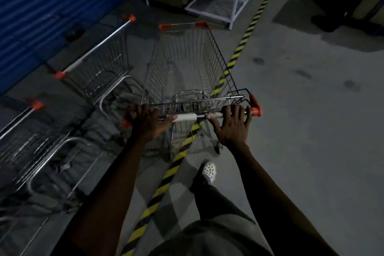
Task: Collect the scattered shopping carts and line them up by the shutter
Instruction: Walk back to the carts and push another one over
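Your left hand (148, 122) and right hand (232, 124) both curl their fingers over the push bar (187, 117) of the silver wire shopping cart with orange corners (187, 64). It stands over the yellow and black striped floor tape (239, 56). A second wire cart (99, 62) and a third wire cart (31, 141) sit to its left, by the blue ribbed shutter (41, 16)

The nearest parked cart (41, 151) is smeared by motion and cut off at the left edge, so its basket wires cannot be made out. On the held cart (187, 64), the left orange end cap is mostly covered by the left hand (145, 124), and its fingertips (those of the right hand (232, 124) too) vanish over the handle. The white rack (228, 0) is clipped at the top. The dark shapes (332, 16) at upper right are too dim to name.
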`<state>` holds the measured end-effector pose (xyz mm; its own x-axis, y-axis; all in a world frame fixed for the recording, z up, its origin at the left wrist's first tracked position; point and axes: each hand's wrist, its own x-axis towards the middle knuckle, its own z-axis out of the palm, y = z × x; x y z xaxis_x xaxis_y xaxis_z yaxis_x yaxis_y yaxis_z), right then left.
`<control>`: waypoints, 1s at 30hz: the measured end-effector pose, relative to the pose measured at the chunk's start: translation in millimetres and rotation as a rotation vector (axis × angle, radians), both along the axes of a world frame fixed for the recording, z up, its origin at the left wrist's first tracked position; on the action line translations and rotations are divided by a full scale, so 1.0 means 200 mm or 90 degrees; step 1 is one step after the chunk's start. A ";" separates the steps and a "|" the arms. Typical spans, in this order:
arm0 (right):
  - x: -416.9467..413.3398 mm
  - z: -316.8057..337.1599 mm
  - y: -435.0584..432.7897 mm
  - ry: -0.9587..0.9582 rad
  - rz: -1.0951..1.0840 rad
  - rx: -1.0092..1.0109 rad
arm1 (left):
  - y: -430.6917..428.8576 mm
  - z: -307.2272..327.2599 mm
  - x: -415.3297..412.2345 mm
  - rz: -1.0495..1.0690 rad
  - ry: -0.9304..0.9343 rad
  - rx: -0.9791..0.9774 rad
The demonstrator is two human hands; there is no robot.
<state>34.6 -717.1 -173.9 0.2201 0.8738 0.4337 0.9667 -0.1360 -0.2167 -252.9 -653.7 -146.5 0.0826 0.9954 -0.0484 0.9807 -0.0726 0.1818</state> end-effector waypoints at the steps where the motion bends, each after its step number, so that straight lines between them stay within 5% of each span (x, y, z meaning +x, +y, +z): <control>1: 0.04 0.00 0.13 0.002 0.007 -0.012 | 0.10 0.02 0.05 0.005 0.018 -0.001; 8: 0.24 0.07 1.08 0.027 0.030 -0.123 | 0.72 0.07 0.42 0.137 -0.097 -0.008; 14: 0.34 0.24 1.71 0.039 0.067 -0.265 | 1.20 0.03 0.61 0.125 -0.039 -0.084; 30: 0.18 0.09 2.84 0.046 0.126 -0.138 | 2.24 0.00 0.55 0.182 -0.040 -0.079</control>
<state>70.8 -149.6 -155.4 0.0600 0.9733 0.2214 0.9623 0.0025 -0.2718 -142.4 -206.5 -147.1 -0.1928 0.9656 -0.1743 0.9447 0.2307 0.2329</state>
